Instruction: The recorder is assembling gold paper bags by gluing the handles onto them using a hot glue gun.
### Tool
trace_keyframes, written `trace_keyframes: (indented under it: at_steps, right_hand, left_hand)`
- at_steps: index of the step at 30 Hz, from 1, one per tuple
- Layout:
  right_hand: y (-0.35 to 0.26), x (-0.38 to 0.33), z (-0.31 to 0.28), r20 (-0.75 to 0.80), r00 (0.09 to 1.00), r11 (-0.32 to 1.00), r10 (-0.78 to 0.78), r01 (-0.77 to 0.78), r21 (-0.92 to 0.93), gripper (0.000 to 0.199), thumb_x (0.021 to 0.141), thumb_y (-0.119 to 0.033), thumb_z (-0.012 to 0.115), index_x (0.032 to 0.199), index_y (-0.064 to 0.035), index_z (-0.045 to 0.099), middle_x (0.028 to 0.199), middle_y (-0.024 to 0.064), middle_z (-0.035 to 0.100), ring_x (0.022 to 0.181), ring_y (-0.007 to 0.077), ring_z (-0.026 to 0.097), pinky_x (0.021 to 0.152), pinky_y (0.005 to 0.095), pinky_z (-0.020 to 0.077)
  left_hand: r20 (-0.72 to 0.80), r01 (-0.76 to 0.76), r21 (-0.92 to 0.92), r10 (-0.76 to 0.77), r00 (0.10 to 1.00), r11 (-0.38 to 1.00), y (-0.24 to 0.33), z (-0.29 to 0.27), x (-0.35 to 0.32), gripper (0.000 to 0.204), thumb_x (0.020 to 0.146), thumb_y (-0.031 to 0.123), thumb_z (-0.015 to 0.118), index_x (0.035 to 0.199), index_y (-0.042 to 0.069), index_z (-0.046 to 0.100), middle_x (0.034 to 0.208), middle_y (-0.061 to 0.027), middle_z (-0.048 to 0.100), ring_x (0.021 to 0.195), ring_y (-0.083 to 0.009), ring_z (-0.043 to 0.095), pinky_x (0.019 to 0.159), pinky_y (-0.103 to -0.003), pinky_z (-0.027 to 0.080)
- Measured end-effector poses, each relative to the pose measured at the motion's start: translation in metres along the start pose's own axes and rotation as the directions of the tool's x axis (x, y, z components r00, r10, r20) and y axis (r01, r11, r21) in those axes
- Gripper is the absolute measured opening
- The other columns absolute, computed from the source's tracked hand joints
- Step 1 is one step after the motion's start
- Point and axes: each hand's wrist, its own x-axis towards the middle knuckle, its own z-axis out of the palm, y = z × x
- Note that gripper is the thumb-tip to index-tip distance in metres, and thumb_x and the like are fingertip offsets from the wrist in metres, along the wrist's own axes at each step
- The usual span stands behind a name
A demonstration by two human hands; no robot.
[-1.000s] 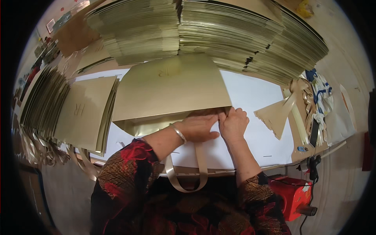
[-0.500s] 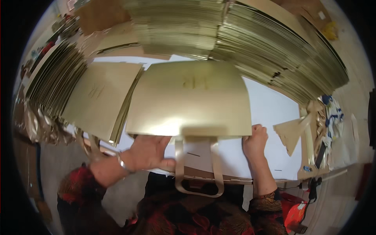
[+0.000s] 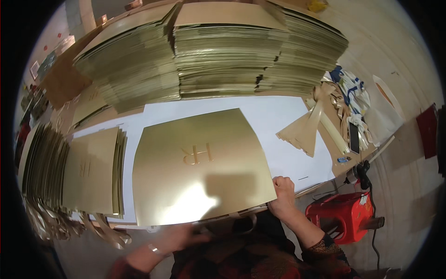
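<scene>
A flat gold paper bag (image 3: 200, 167) with an embossed mark lies in front of me on the white table top (image 3: 283, 116). Its near edge overhangs the table toward my body. My right hand (image 3: 282, 195) grips the bag's near right corner, thumb on top. My left hand (image 3: 179, 238) is blurred, just below the bag's near edge, with a bracelet on the wrist. Whether it holds anything is unclear. A loop of the bag's ribbon handle (image 3: 246, 218) peeks out under the near edge.
Tall stacks of gold flat bags (image 3: 223, 51) line the far side. A lower stack (image 3: 93, 169) lies at the left, with upright bags (image 3: 42, 172) beyond it. Cut ribbon handles (image 3: 304, 132), a phone (image 3: 354, 137) and cloth (image 3: 348, 88) sit at the right. A red stool (image 3: 348, 214) stands below.
The gold bag has come toward me and now covers most of its handle. My right hand moved onto its near right corner. My left hand dropped off the bag to below its edge.
</scene>
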Motion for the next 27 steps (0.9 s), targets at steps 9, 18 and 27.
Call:
trace_keyframes:
  at_steps: [9,18,27]
  right_hand:
    - [0.059,0.049,-0.048,0.439,0.895,0.925,-0.076,-0.101,0.367,0.016,0.082,-0.013,0.063,0.096,-0.0039,0.064,0.103,0.0136,0.061,0.099,0.035,0.055,0.086,0.0426,0.0456]
    - [0.208,0.091,-0.016,-0.009,0.996,0.991,0.093,-0.091,0.103,0.022,0.081,-0.011,0.06,0.102,-0.0088,0.066,0.101,0.0109,0.062,0.095,0.0352,0.058,0.083,0.0465,0.0486]
    - [0.167,0.089,-0.05,-0.11,0.993,0.982,-0.051,0.03,-0.186,0.008,0.085,-0.014,0.06,0.085,-0.0063,0.061,0.079,0.0126,0.063,0.08,0.0359,0.06,0.069,0.0443,0.0483]
  left_hand:
    - [-0.396,0.076,0.35,0.074,0.915,0.934,-0.003,-0.019,-0.022,0.091,0.083,0.062,0.058,0.138,-0.007,0.035,0.124,-0.0274,0.054,0.117,-0.0425,0.051,0.099,-0.048,0.041]
    - [-0.528,-0.5,-0.842,-0.508,0.681,0.204,0.08,0.004,0.118,0.032,0.091,0.017,0.056,0.121,0.007,0.055,0.116,-0.0054,0.058,0.102,-0.0181,0.058,0.092,-0.041,0.046]
    - [-0.623,-0.106,-0.488,-0.26,0.737,0.867,0.094,-0.109,-0.071,0.036,0.065,0.006,0.06,0.101,-0.001,0.064,0.087,-0.0101,0.066,0.078,-0.02,0.061,0.072,-0.033,0.051]
